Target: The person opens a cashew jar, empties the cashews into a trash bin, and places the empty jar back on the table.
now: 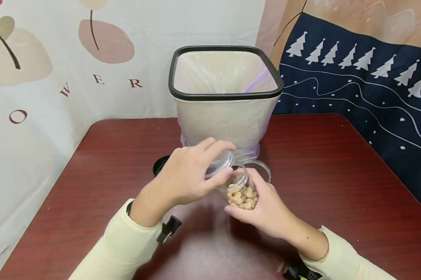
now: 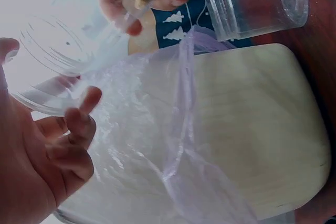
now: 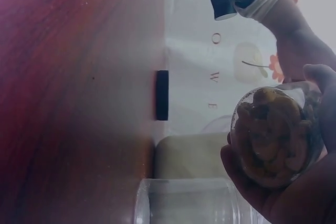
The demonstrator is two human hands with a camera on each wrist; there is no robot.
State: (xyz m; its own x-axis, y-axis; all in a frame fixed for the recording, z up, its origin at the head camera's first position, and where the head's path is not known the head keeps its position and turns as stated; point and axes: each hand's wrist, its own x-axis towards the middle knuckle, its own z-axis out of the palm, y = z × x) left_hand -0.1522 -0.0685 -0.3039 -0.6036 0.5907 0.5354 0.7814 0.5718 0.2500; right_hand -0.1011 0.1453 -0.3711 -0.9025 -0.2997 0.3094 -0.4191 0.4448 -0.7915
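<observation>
My right hand (image 1: 263,206) grips a small clear jar of cashew-like nuts (image 1: 242,194), tilted above the table; the right wrist view shows the jar of nuts (image 3: 273,135) from below in my palm. My left hand (image 1: 193,175) pinches a clear round lid (image 1: 219,163) just off the jar's mouth; in the left wrist view the lid (image 2: 52,61) sits between thumb and fingers. A second, empty clear jar (image 1: 261,169) stands just behind the right hand, also visible as a clear jar (image 2: 257,3) in the left wrist view.
A cream waste bin (image 1: 226,97) with a black rim and plastic liner stands behind the hands on the dark red table (image 1: 336,175). A black lid (image 1: 159,165) lies left of the bin. Patterned cloths hang behind and to the right.
</observation>
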